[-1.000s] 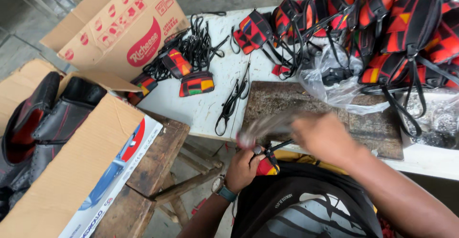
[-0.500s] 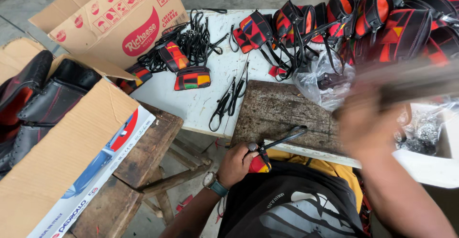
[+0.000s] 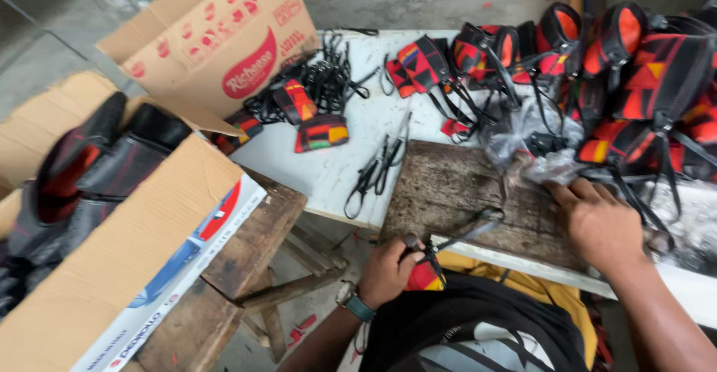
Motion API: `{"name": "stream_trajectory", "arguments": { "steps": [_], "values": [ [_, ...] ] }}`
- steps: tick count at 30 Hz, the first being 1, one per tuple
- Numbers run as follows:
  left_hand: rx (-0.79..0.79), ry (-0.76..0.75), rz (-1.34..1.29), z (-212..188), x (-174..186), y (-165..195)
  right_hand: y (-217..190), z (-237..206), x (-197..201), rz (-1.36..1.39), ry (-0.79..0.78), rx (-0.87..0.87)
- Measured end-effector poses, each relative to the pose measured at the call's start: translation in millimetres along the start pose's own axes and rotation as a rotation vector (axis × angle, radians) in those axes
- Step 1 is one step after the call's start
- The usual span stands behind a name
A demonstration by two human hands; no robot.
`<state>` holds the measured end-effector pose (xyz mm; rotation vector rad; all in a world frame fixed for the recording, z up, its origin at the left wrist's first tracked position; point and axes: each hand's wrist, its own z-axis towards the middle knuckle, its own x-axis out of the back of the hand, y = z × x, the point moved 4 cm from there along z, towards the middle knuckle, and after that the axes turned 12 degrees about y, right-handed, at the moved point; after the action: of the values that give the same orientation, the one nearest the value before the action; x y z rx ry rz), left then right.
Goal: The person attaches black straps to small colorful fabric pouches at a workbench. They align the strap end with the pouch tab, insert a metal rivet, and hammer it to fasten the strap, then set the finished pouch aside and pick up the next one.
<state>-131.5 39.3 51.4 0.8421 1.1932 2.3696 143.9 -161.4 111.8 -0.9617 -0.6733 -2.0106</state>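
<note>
red-and-yellow patterned fabric piece [image 3: 424,276] sits pinched in the left hand [image 3: 388,271], fingers closed around it and its black strap, held low off the table edge; the right hand [image 3: 601,222] lies open-fingered on the worn wooden board [image 3: 448,193], touching a clear plastic bag [image 3: 534,144].

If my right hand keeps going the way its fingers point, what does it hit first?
The right hand points up-left across the dark board. First in line is probably the clear plastic bag, apparently already at its fingertips; depth is unclear.
</note>
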Motion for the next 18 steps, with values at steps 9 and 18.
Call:
{"name": "stream_trajectory", "arguments": {
  "steps": [9,18],
  "values": [
    [0.059,-0.02,-0.051,-4.1,-7.9,-8.5,-76.1,15.4,-4.6,0.303,-0.024,0.296],
    [-0.088,-0.271,-0.213,3.4,-4.0,-10.4,-131.2,45.3,3.4,0.266,0.067,0.495]
  ]
}}
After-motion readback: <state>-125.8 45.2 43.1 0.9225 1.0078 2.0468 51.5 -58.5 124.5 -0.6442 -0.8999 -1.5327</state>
